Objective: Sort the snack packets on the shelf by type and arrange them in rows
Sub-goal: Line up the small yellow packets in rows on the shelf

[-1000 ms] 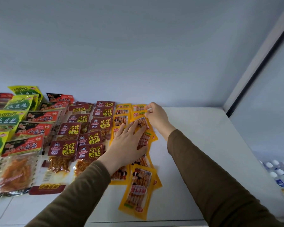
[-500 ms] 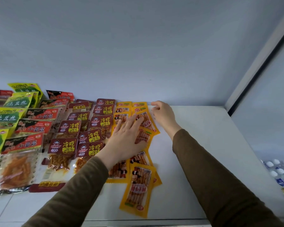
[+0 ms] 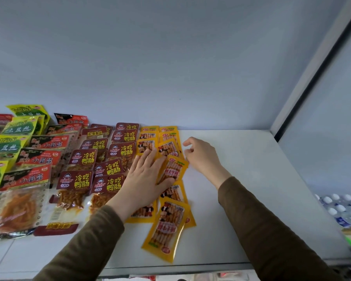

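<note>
- Two hands are seen over a white shelf (image 3: 241, 179), both in brown sleeves.
- The left hand (image 3: 144, 179) is laid flat on the yellow packets (image 3: 166, 226), fingers straight and slightly spread, the thumb resting across one yellow packet; nothing is gripped.
- The right hand (image 3: 203, 157) is held just beside the right edge of the yellow column, near the shelf's back edge; its fingers are loosely curled and nothing is held in them.
- The yellow packets are arranged in two overlapping columns that run from the back edge toward the front edge, about the middle of the shelf; the frontmost one is tilted and lies close to the front edge.
- Dark red packets (image 3: 83, 179) are set in overlapping rows just left of the yellow ones.
- Red-and-black packets (image 3: 26, 179) are placed further left, again in a row from back to front.
- Green packets (image 3: 4, 147) are found at the left edge of the view, partly cut off.
- The right half of the shelf is bare white surface.
- Bottle caps (image 3: 340, 207) are seen beyond the shelf's right edge, lower down.
</note>
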